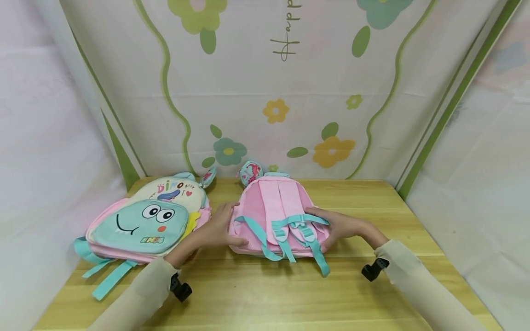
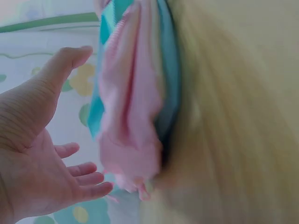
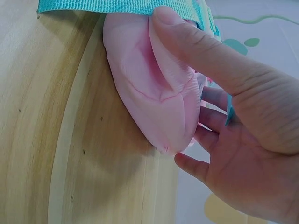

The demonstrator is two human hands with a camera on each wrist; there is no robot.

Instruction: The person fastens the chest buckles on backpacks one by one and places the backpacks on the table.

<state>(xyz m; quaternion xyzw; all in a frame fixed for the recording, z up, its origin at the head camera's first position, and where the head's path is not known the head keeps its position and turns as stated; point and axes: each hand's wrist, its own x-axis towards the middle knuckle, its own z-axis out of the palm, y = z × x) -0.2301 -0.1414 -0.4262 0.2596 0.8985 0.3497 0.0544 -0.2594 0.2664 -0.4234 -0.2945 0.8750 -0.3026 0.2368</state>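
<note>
A small pink backpack [image 1: 285, 209] lies on the table with its padded back and straps facing up. Turquoise webbing straps [image 1: 265, 234] trail over its lower edge, and a round turquoise pouch with a pink print [image 1: 250, 172] sits at its top. Beside the bag's left side is my left hand [image 1: 223, 227]; in the left wrist view its fingers are spread and apart from the fabric. On the opposite side, my right hand [image 1: 341, 225] touches the bag. In the right wrist view, its thumb [image 3: 187, 39] lies against the pink fabric and turquoise webbing, the other fingers loosely extended along the side.
A larger backpack with a turquoise cartoon face [image 1: 141, 225] lies face up at the table's left, its straps hanging toward the front. The wooden table [image 1: 265, 294] meets a flower-printed cloth backdrop [image 1: 256, 82] behind, with white cloth on both sides.
</note>
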